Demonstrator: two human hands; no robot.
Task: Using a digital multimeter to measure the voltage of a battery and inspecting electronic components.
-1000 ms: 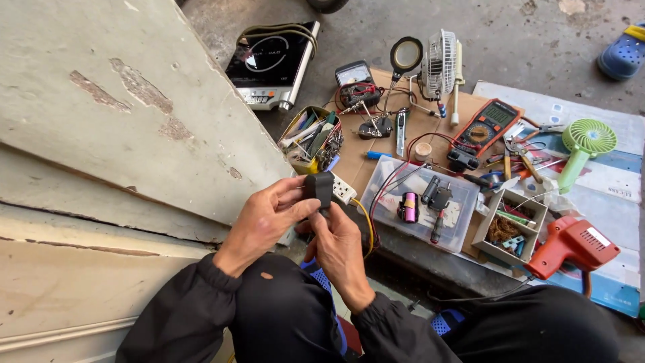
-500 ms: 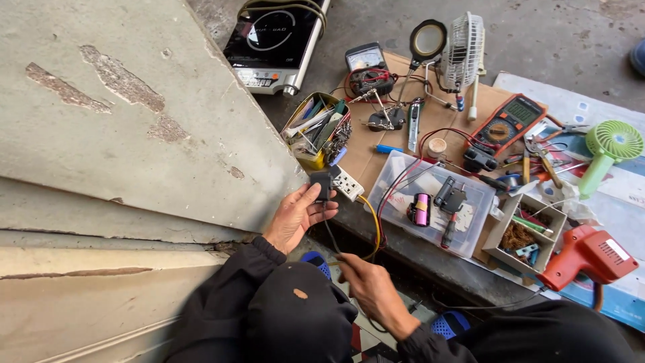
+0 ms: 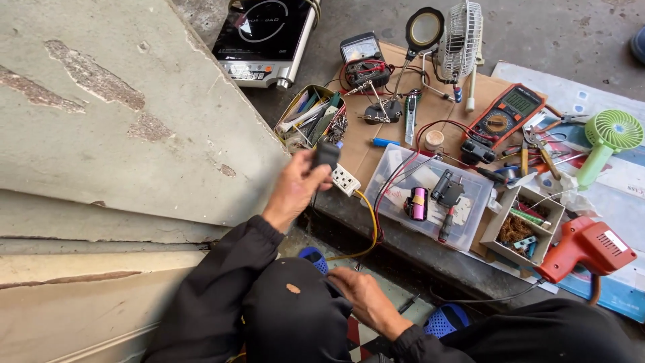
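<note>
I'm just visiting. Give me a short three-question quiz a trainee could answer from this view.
1. True or false: the left hand holds a small black device.
2. Which thing lies inside the clear plastic tray? A) a pink cylindrical battery B) the green handheld fan C) the orange heat gun
3. Where is the right hand?

Key
1. True; its fingers wrap around it.
2. A
3. Low by the person's knees, apart from the left hand. Whether it holds anything cannot be told.
</note>
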